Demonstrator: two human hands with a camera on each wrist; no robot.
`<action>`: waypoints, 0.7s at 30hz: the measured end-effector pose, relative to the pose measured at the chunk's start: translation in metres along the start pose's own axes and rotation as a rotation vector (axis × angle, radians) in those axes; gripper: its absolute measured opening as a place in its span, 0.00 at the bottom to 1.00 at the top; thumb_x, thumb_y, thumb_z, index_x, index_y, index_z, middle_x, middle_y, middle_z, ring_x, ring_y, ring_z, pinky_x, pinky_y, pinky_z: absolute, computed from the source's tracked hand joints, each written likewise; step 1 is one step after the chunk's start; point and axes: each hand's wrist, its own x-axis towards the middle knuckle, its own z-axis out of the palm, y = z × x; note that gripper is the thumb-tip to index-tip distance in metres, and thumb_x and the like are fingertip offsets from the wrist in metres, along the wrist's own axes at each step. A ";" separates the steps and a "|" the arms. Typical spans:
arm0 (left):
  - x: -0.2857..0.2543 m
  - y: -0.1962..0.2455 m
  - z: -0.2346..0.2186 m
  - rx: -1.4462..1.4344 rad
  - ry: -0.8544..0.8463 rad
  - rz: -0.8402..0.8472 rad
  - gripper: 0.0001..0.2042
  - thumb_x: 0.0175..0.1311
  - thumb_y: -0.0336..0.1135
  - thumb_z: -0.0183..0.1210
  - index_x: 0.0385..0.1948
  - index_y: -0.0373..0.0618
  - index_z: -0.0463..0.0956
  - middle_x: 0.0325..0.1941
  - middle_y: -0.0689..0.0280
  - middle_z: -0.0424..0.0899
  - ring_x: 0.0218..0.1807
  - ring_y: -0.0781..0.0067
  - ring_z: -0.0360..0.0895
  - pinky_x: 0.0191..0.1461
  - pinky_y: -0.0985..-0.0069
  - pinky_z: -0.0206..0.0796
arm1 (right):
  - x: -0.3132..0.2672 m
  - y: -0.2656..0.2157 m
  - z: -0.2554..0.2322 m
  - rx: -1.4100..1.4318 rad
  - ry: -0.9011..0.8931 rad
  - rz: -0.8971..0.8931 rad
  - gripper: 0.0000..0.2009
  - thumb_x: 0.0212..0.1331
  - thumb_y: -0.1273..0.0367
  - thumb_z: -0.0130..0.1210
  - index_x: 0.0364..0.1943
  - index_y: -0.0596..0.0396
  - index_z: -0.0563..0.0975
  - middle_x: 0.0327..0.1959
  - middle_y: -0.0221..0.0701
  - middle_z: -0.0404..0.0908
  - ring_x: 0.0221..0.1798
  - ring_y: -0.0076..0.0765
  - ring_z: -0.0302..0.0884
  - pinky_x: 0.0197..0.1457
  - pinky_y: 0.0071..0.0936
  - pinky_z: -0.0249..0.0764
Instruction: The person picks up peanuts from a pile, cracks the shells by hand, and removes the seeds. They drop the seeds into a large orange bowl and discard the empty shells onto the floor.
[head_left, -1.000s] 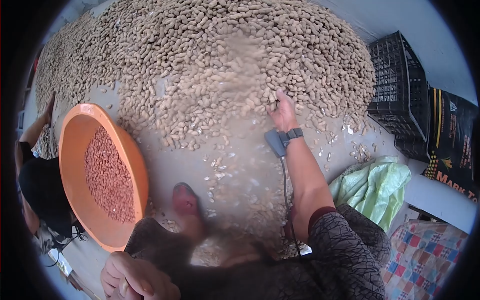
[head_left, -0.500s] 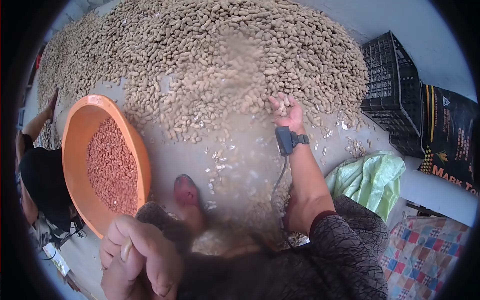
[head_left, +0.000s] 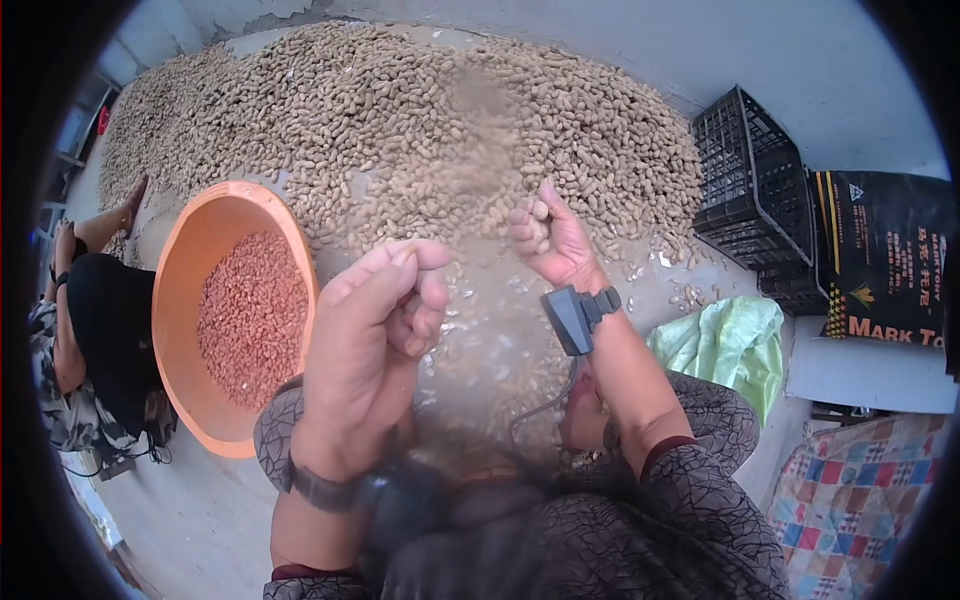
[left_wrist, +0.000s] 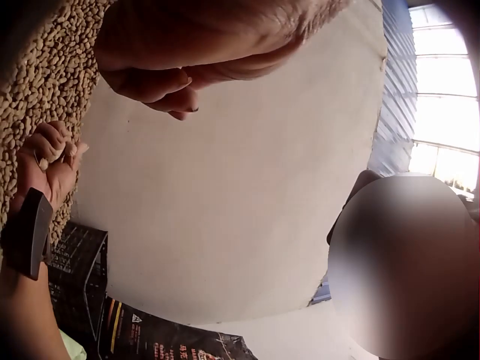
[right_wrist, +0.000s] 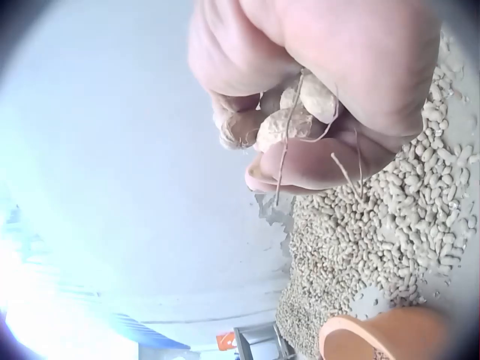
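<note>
Several unshelled peanuts [right_wrist: 270, 133] lying grasped in grip of right hand [head_left: 555, 240], at two o'clock from left hand [head_left: 365, 320]; long axes not showing clearly; left grip lying curled, showing nothing inside.

On the black bag [head_left: 868, 245] at the right, large orange lettering [head_left: 895, 331] reads "MARK TO" before being cut off, with upright Chinese characters [head_left: 923, 268], seemingly 马克·托尼, above it, smaller print too faint to read, and a little white triangular sign [head_left: 856, 192] near the top
</note>
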 end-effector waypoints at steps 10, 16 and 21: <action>0.006 -0.029 0.016 0.343 -0.112 0.161 0.10 0.61 0.37 0.57 0.36 0.40 0.73 0.25 0.71 0.76 0.22 0.88 0.67 0.25 0.91 0.57 | -0.073 0.039 0.140 -0.858 0.167 -0.156 0.17 0.62 0.52 0.48 0.26 0.50 0.70 0.19 0.25 0.71 0.15 0.16 0.66 0.13 0.10 0.57; 0.001 -0.042 0.019 0.779 -0.086 0.336 0.10 0.56 0.34 0.60 0.30 0.36 0.73 0.24 0.63 0.80 0.31 0.79 0.77 0.34 0.81 0.68 | -0.111 0.053 0.169 -1.082 0.291 -0.211 0.18 0.64 0.53 0.45 0.27 0.53 0.72 0.19 0.24 0.71 0.16 0.15 0.66 0.13 0.11 0.57; -0.002 -0.053 0.007 0.826 -0.191 0.331 0.08 0.61 0.34 0.53 0.32 0.38 0.73 0.25 0.67 0.79 0.27 0.83 0.72 0.30 0.84 0.64 | -0.133 0.058 0.174 -1.152 0.371 -0.126 0.16 0.63 0.58 0.46 0.27 0.55 0.73 0.20 0.24 0.71 0.17 0.16 0.66 0.14 0.13 0.56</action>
